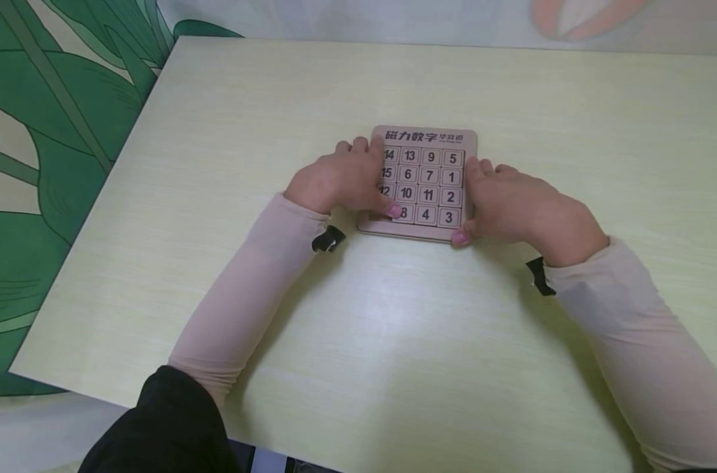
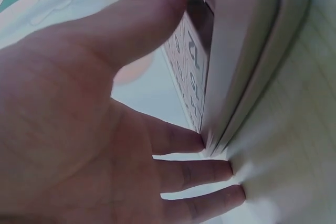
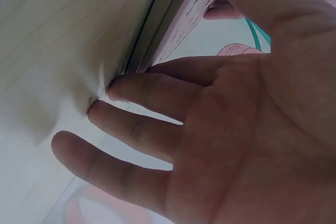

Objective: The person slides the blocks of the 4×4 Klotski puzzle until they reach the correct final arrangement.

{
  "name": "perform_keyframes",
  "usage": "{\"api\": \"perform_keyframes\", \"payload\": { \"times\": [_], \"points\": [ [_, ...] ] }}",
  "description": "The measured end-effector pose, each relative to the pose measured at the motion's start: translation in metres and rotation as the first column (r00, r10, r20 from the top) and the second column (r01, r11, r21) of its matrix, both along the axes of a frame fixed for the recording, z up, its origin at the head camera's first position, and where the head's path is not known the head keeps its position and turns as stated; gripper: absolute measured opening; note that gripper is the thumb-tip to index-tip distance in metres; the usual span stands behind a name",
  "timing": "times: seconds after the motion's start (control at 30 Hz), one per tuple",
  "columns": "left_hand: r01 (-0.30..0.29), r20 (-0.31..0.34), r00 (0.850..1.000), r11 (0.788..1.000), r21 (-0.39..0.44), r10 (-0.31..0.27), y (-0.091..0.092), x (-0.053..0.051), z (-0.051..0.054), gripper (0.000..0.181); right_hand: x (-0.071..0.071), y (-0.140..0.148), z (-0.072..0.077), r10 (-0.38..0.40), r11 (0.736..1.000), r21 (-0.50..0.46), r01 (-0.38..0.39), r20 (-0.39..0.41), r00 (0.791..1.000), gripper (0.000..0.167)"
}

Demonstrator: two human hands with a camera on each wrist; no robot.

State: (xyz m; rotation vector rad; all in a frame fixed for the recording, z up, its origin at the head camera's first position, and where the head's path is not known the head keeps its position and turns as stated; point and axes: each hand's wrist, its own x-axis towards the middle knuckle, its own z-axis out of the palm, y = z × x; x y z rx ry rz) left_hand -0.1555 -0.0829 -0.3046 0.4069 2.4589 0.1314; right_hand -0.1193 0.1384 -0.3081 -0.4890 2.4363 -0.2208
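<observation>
A pink sliding number puzzle [image 1: 430,228] lies flat on the table, its numbered tiles in a square grid under a line of dark Chinese characters. My left hand [image 1: 346,176] is at its left edge, the index finger along the frame and the thumb [image 1: 393,209] on the tiles by the 8. In the left wrist view, straight fingers [image 2: 194,176] reach past the puzzle's edge [image 2: 236,61] to the tabletop. At the right edge is my right hand [image 1: 514,203], its thumb touching the lower right corner. Its fingers [image 3: 139,129] look straight and spread in the right wrist view.
The pale wood-grain table [image 1: 246,118] has its left edge beside a green leaf-patterned surface [image 1: 68,131]. A light wall or panel [image 1: 364,23] stands behind the far edge. Below the near edge, a dark object [image 1: 242,454] shows partly.
</observation>
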Motion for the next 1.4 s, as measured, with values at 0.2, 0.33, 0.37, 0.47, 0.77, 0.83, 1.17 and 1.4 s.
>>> {"api": "perform_keyframes", "payload": {
  "times": [0.2, 0.33, 0.37, 0.47, 0.77, 0.83, 1.17, 1.4],
  "points": [
    [0.029, -0.011, 1.000, 0.998, 0.056, -0.028, -0.009, -0.007, 0.000, 0.095, 0.000, 0.000, 0.000, -0.007, 1.000, -0.003, 0.007, -0.005, 1.000, 0.116],
    [0.027, -0.027, 0.999, 0.997, 0.066, -0.025, -0.012, -0.010, -0.001, 0.084, 0.000, -0.001, -0.001, -0.012, 1.000, 0.000, 0.012, -0.013, 1.000, 0.113],
    [0.025, -0.031, 0.999, 0.997, 0.069, -0.023, -0.012, -0.010, -0.001, 0.083, 0.000, -0.001, -0.001, -0.012, 1.000, 0.001, 0.012, -0.014, 1.000, 0.113],
    [0.024, -0.039, 0.999, 0.997, 0.072, -0.022, -0.012, -0.011, -0.003, 0.082, -0.001, -0.001, -0.001, -0.024, 1.000, 0.001, 0.024, -0.001, 1.000, 0.119],
    [0.038, -0.027, 0.999, 0.996, 0.080, -0.036, -0.009, -0.011, -0.004, 0.079, -0.001, 0.000, -0.003, -0.008, 1.000, 0.000, 0.008, 0.006, 1.000, 0.125],
    [0.045, -0.022, 0.999, 0.996, 0.072, -0.043, -0.008, -0.011, -0.003, 0.083, -0.001, 0.001, -0.004, -0.001, 1.000, 0.001, 0.001, 0.007, 1.000, 0.124],
    [0.049, 0.015, 0.999, 0.998, 0.036, -0.050, -0.006, -0.008, -0.002, 0.114, -0.002, 0.001, -0.006, 0.006, 1.000, 0.009, -0.006, 0.005, 1.000, 0.123],
    [0.049, 0.024, 0.998, 0.994, 0.102, -0.052, -0.009, -0.007, -0.002, 0.093, -0.002, 0.000, -0.006, 0.003, 1.000, 0.002, -0.003, 0.002, 1.000, 0.124]
  ]
}}
